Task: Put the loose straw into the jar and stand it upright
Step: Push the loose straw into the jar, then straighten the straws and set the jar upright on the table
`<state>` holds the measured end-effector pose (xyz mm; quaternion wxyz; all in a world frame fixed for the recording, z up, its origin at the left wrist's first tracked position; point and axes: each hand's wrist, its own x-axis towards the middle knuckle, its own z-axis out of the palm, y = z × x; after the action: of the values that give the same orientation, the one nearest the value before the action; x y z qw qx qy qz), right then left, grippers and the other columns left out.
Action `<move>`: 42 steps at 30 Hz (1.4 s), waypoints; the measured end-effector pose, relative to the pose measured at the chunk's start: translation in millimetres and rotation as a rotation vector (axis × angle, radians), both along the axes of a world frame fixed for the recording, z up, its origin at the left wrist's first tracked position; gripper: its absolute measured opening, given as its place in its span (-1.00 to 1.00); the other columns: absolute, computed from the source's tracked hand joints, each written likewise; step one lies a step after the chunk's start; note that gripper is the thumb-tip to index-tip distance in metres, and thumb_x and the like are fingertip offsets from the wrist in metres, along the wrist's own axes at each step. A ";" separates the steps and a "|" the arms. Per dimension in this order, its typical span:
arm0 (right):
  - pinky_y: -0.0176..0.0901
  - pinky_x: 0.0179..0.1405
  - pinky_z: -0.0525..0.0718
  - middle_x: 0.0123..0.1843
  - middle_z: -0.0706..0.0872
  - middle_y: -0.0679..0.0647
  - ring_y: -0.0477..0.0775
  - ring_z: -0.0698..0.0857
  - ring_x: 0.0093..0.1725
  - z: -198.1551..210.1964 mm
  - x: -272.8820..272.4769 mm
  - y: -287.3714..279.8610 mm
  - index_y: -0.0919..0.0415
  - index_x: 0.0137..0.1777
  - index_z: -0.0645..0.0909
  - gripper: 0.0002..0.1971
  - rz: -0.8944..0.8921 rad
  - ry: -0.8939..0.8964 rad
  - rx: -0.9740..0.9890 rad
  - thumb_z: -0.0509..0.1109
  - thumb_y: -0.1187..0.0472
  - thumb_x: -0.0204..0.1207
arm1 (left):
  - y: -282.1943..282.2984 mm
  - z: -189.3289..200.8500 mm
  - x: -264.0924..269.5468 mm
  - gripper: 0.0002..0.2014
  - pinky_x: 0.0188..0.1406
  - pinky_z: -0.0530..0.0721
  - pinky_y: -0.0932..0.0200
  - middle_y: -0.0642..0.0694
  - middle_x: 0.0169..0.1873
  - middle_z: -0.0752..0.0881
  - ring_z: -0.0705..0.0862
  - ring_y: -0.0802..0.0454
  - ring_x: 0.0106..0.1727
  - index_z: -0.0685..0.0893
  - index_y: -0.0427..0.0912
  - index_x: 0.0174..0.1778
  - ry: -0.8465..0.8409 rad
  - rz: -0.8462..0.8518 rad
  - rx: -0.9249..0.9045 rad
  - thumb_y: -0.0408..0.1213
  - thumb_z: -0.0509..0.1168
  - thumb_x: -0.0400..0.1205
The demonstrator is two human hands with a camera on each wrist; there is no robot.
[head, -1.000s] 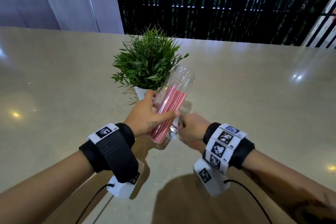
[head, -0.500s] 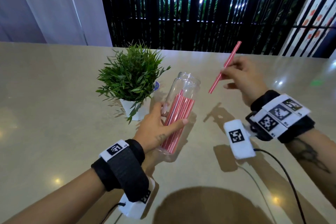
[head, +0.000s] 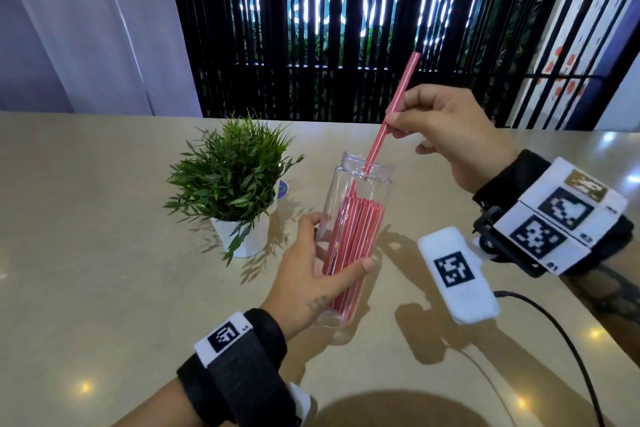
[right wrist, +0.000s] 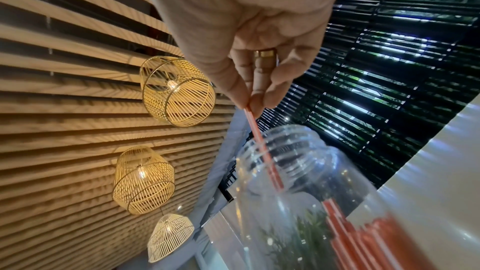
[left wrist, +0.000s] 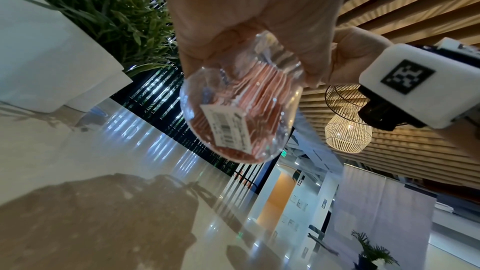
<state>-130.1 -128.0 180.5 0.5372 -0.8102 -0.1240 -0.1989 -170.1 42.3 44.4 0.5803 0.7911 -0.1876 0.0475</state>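
A clear plastic jar holding several red-and-white striped straws is tilted and lifted off the table in my left hand, whose fingers and thumb wrap its lower half. From below, the left wrist view shows the jar base with a barcode sticker, raised above the table. My right hand pinches the loose straw near its middle; its lower end passes through the jar's mouth. The right wrist view shows the straw running from my fingertips down into the jar neck.
A small green plant in a white pot stands just left of the jar on the beige table. A black cable trails from my right wrist across the table. Dark slatted screens stand behind the table.
My right hand picked the straw up beside the jar, raised it to the right, then brought it back left so its lower end entered the jar's mouth. My left hand kept holding the jar.
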 end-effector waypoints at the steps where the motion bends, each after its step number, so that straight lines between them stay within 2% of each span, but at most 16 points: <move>1: -0.58 -0.65 0.42 -0.40 0.69 -0.08 -0.34 0.57 -0.49 -0.2 -1.7 0.1 0.06 -0.39 0.55 -0.79 0.005 0.003 -0.026 0.37 0.33 0.42 | -0.3 1.1 -1.3 -0.29 0.02 0.75 0.01 0.19 0.06 0.61 0.60 0.42 -0.05 0.26 0.10 0.22 -0.006 0.002 0.001 0.25 0.36 0.22; 5: -0.58 -0.67 0.35 -0.57 0.68 -0.19 -0.37 0.50 -0.53 -0.3 -7.6 2.6 0.09 -0.43 0.56 -0.78 0.028 0.054 -0.082 0.36 0.31 0.42 | -1.4 4.7 -2.9 -0.25 0.04 0.72 0.02 0.25 0.05 0.59 0.58 0.43 -0.04 0.26 0.10 0.27 -0.006 0.013 -0.014 0.25 0.37 0.22; 9: -0.67 -0.64 0.34 -0.53 0.59 -0.19 -0.37 0.52 -0.52 -2.4 -12.3 8.8 0.16 -0.47 0.58 -0.76 0.070 0.077 -0.065 0.36 0.34 0.42 | -2.8 7.0 -4.7 -0.28 0.08 0.73 -0.10 0.26 0.02 0.61 0.60 0.39 -0.02 0.25 0.14 0.25 0.008 0.001 -0.043 0.22 0.39 0.24; 11: -0.70 -0.51 0.41 -0.39 0.65 -0.16 -0.45 0.57 -0.44 -4.5 -14.9 11.7 0.26 -0.43 0.66 -0.79 0.091 0.099 -0.081 0.36 0.33 0.43 | -3.1 8.0 -5.9 -0.31 0.08 0.73 -0.12 0.29 0.01 0.61 0.61 0.40 -0.01 0.27 0.15 0.22 0.015 -0.003 -0.067 0.21 0.40 0.24; 14: -0.46 -0.16 0.49 -0.14 0.66 -0.10 -0.28 0.61 -0.13 -4.3 -17.6 11.5 0.46 -0.19 0.72 -0.78 0.071 0.104 -0.129 0.36 0.26 0.43 | -3.4 10.4 -7.9 -0.37 0.06 0.74 -0.14 0.25 0.01 0.63 0.62 0.40 -0.02 0.29 0.19 0.15 0.025 -0.022 -0.099 0.19 0.41 0.24; 17: -0.56 -0.21 0.47 0.05 0.64 -0.15 -0.30 0.56 -0.03 3.4 -20.8 6.2 0.30 0.06 0.71 -0.76 0.029 0.038 -0.086 0.34 0.21 0.47 | -3.0 10.5 -8.0 -0.40 0.10 0.71 -0.16 0.19 -0.02 0.65 0.62 0.40 -0.05 0.29 0.24 0.12 0.017 -0.019 -0.103 0.20 0.41 0.23; 19: -0.62 -0.23 0.50 0.18 0.59 -0.14 -0.32 0.54 0.04 7.2 -21.9 -1.3 0.15 0.29 0.57 -0.66 0.004 -0.006 0.002 0.31 0.18 0.50 | -2.9 10.6 -7.9 -0.42 0.10 0.71 -0.17 0.18 -0.03 0.65 0.62 0.39 -0.06 0.29 0.31 0.08 0.005 -0.010 -0.097 0.22 0.40 0.22; 21: -0.71 -0.32 0.49 0.04 0.58 -0.19 -0.39 0.56 -0.06 4.4 -26.2 -6.1 0.08 0.24 0.53 -0.70 -0.019 -0.036 0.086 0.30 0.14 0.51 | -3.2 11.3 -8.1 -0.43 0.09 0.71 -0.17 0.19 -0.03 0.64 0.62 0.43 -0.08 0.29 0.33 0.07 0.000 -0.013 -0.100 0.23 0.39 0.22; 23: -0.48 -0.32 0.55 -0.14 0.57 -0.14 -0.25 0.59 -0.15 -8.8 -31.9 -6.8 -0.03 -0.06 0.51 -0.93 -0.061 -0.018 0.143 0.31 0.14 0.48 | -3.8 13.5 -9.3 -0.43 0.07 0.72 -0.12 0.20 -0.05 0.64 0.61 0.47 -0.09 0.29 0.30 0.08 -0.006 -0.014 -0.103 0.23 0.38 0.22; 26: -0.13 -0.28 0.49 -0.16 0.55 -0.03 -0.04 0.61 -0.12 -44.9 -41.5 -4.4 -0.01 -0.25 0.31 -0.91 -0.051 0.108 0.189 0.20 0.16 0.39 | -4.9 17.4 -9.6 -0.43 -0.01 0.70 0.13 0.20 -0.08 0.63 0.59 0.54 -0.14 0.31 0.23 0.09 -0.017 0.000 -0.119 0.23 0.38 0.23; 30: -0.10 -0.12 0.54 0.03 0.47 0.00 -0.06 0.55 0.00 -86.9 -58.9 8.3 0.06 0.01 0.27 -0.84 0.085 0.303 0.182 0.19 0.26 0.54 | -8.6 23.9 -9.8 -0.41 -0.20 0.57 0.47 0.18 -0.12 0.59 0.56 0.57 -0.25 0.32 0.00 0.17 -0.045 0.033 -0.131 0.12 0.37 0.31; 33: -0.29 -0.08 0.63 0.18 0.48 -0.05 -0.22 0.60 0.06 -100.6 -67.3 20.0 -0.04 0.31 0.17 -0.61 0.228 0.380 0.167 0.18 0.27 0.57 | -10.5 24.3 -6.7 -0.35 -0.10 0.64 0.41 0.12 -0.10 0.64 0.64 0.49 -0.20 0.33 -0.03 0.18 -0.034 0.018 -0.147 0.17 0.42 0.30; 35: -0.36 -0.07 0.69 0.18 0.51 -0.11 -0.23 0.62 0.09 -103.6 -71.2 24.0 -0.08 0.39 0.12 -0.46 0.295 0.363 0.170 0.24 0.30 0.50 | -11.1 21.1 -4.3 -0.31 0.02 0.70 0.22 0.08 -0.04 0.69 0.71 0.35 -0.10 0.32 0.06 0.16 -0.031 0.017 -0.126 0.32 0.37 0.24; 38: -0.21 0.19 0.64 0.22 0.52 -0.15 -0.19 0.59 0.19 -104.6 -74.7 25.2 -0.13 0.39 0.13 -0.31 0.286 0.301 0.129 0.37 0.14 0.30 | -12.3 23.5 -9.0 -0.25 -0.13 0.65 0.50 0.31 -0.06 0.61 0.67 0.50 -0.10 0.30 0.09 0.21 -0.049 -0.015 -0.129 0.47 0.13 0.22; 40: -0.05 0.30 0.60 0.25 0.52 -0.16 -0.15 0.59 0.23 -106.5 -76.0 24.6 -0.12 0.40 0.17 -0.29 0.237 0.271 0.129 0.47 0.00 0.30 | -10.7 26.1 -13.2 -0.29 -0.22 0.60 0.59 0.40 -0.16 0.61 0.62 0.61 -0.09 0.28 -0.06 0.34 -0.029 -0.076 -0.153 0.31 0.01 0.36; 42: 0.14 0.32 0.60 0.26 0.51 -0.14 -0.08 0.59 0.25 -109.1 -77.8 21.0 -0.11 0.36 0.26 -0.30 0.173 0.248 0.128 0.51 -0.10 0.26 | -6.5 25.8 -15.0 -0.47 -0.19 0.62 0.56 0.34 -0.12 0.68 0.65 0.53 -0.06 0.28 -0.04 0.37 0.011 -0.161 -0.147 0.10 -0.03 0.51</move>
<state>-207.9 -107.0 71.4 0.6142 -0.7789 -0.1129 -0.0578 -185.1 35.7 70.2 0.6398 0.7289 -0.2434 0.0098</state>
